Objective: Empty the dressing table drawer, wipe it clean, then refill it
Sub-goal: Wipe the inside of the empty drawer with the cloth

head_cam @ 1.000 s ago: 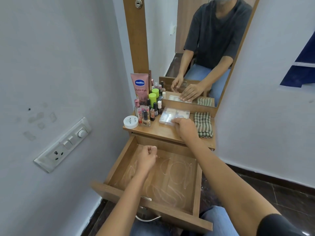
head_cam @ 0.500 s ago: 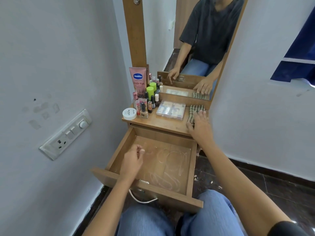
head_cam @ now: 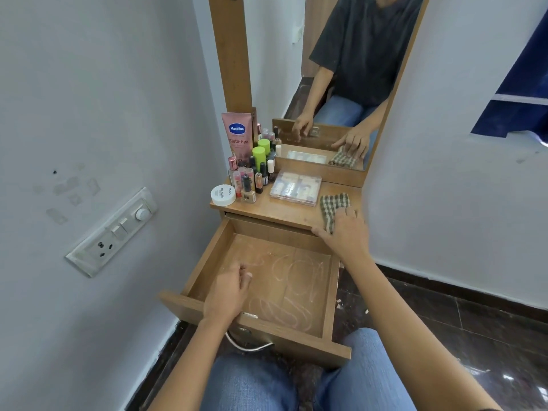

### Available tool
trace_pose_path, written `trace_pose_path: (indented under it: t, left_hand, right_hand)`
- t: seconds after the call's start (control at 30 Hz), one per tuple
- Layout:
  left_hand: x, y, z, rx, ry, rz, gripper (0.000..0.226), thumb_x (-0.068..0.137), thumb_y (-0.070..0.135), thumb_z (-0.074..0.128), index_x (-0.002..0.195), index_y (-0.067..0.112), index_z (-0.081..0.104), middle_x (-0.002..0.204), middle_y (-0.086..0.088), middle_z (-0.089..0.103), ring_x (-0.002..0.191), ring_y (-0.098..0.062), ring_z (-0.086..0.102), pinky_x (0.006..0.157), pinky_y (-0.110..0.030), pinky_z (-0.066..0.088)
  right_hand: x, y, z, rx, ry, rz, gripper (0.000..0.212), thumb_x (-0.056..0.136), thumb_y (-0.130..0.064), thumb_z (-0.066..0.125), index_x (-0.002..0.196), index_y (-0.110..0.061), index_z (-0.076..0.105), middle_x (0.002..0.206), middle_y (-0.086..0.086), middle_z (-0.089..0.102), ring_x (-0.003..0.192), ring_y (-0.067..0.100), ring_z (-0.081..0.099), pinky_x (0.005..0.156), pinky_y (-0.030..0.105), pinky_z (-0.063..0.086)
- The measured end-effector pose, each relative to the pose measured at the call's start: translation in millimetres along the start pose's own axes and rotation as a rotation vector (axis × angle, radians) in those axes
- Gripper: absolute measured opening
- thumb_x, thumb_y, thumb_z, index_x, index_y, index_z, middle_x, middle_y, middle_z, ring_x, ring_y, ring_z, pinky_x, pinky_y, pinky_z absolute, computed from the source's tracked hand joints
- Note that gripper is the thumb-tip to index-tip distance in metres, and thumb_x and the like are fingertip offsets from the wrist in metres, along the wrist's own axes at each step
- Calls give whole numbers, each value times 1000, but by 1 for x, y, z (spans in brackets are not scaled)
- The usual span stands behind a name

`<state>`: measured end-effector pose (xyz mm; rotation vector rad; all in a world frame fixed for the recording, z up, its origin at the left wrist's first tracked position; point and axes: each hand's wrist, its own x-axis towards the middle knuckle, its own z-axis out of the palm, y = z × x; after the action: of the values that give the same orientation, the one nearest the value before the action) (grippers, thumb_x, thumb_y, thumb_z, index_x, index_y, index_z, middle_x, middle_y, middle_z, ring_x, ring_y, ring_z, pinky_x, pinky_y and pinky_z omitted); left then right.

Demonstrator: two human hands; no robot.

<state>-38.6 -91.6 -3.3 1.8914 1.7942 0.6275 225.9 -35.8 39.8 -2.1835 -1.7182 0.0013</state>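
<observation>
At the right front corner of the dressing table top point(head_cam: 284, 213), the right hand point(head_cam: 345, 235) is down on the checked cloth point(head_cam: 333, 203), fingers spread over its near end and pressing it to the wood, thumb lying along the table's front edge. The mirror point(head_cam: 341, 69) shows those same fingers laid out across the cloth, not clenched round it. Lower down, the drawer point(head_cam: 204, 262) is pulled right out over the person's knees, its wooden floor streaked with pale swirls. The left hand point(head_cam: 228, 292) hovers over the drawer's left half, near the front wall, fingers loosely curled and holding nothing. Up on the table top, a clear makeup case point(head_cam: 296, 188) lies flat in the middle, just beside the cloth. At the left edge stands a crowd of small bottles, a white jar point(head_cam: 223, 194) at the front of them and a pink Vaseline tube point(head_cam: 238, 134) upright at the back corner against the mirror frame.
</observation>
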Motion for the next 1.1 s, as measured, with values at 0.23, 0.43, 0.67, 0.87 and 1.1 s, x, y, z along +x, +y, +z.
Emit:
trace_pose_path:
  t: [0.23, 0.43, 0.67, 0.87, 1.1]
  left_hand:
    - [24, -20, -19, 34, 95, -11, 15, 95, 19, 50, 107, 15, 57, 100, 0, 66, 91, -19, 63, 74, -28, 48]
    - [37, -47, -25, 52, 155, 1, 20, 94, 6, 46, 109, 8, 59, 107, -8, 63, 103, -26, 57, 87, -34, 45]
    - [38, -58, -29, -120, 313, -152, 24, 93, 1, 43, 110, 7, 59, 112, -8, 63, 103, -23, 59, 89, -27, 41]
    - [42, -63, -29, -18, 150, -59, 26, 93, -1, 43, 114, 6, 58, 116, -9, 61, 111, -24, 56, 95, -28, 40]
    - [34, -65, -22, 123, 86, 30, 26, 94, 4, 43, 113, 12, 59, 114, -8, 60, 110, -26, 52, 93, -37, 44]
  right_hand:
    - [5, -17, 1, -88, -62, 76, 46, 78, -27, 69, 112, -4, 48, 116, 17, 44, 109, 33, 42, 89, 36, 40]
    - [-28, -27, 2, 107, -32, 22, 33, 80, 0, 50, 112, -5, 59, 113, 17, 49, 106, 35, 42, 91, 42, 40]
    - [-73, -27, 10, 740, -110, 224, 33, 94, -1, 42, 122, -10, 57, 109, 1, 57, 94, 15, 57, 67, 19, 53]
    - [-65, -26, 17, 693, -204, 250, 40, 96, -3, 40, 133, -15, 50, 118, 9, 60, 87, 22, 66, 64, 31, 60]
    - [-68, -41, 52, -103, -561, -208, 60, 95, 5, 38, 150, -6, 17, 159, 13, 12, 145, 29, 19, 113, 39, 30]
